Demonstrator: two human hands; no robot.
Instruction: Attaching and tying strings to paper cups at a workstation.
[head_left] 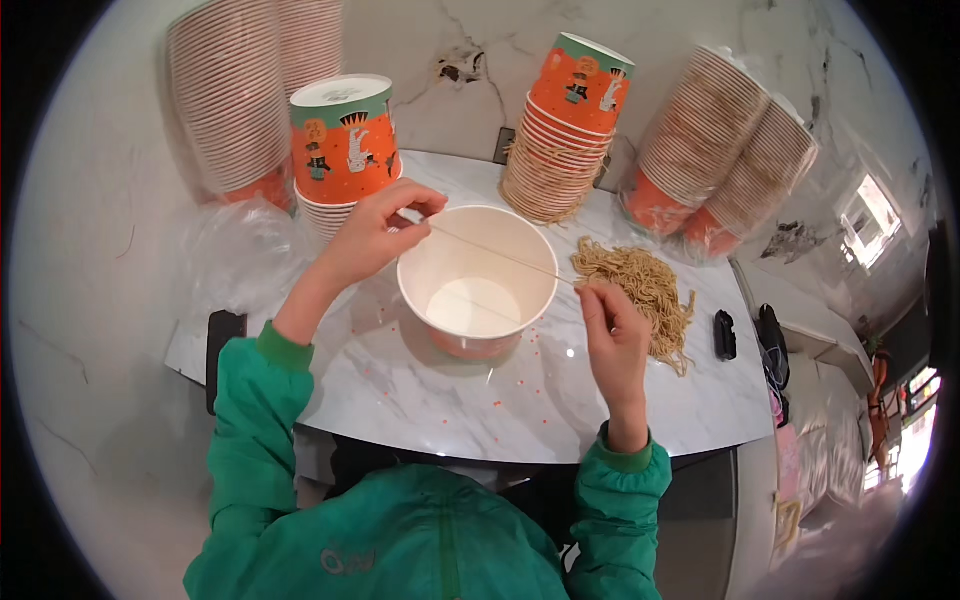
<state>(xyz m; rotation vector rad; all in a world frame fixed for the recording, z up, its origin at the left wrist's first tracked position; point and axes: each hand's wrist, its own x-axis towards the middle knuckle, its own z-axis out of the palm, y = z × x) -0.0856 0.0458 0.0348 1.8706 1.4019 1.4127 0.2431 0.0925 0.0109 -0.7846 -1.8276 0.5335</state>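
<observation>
A thin tan rubber band (500, 253) is stretched taut between my two hands, slanting down to the right. My left hand (385, 228) pinches one end above the left rim of a white-lined paper bucket (470, 343). The other end sits in the closed fingers of my right hand (612, 325), just right of the bucket. Upright on the table, the bucket shows a bare white inside and an orange outer wall. Beside my right hand lies a tangled heap of similar tan bands (640, 285).
Behind my left hand rises a stack of upside-down orange and green buckets (345, 150). Another stack (560, 150), wrapped with tan bands, stands at the back. Plastic-bagged stacks (700, 140) flank both sides. A phone-like dark object (224, 360) lies left, a small black object (725, 335) right.
</observation>
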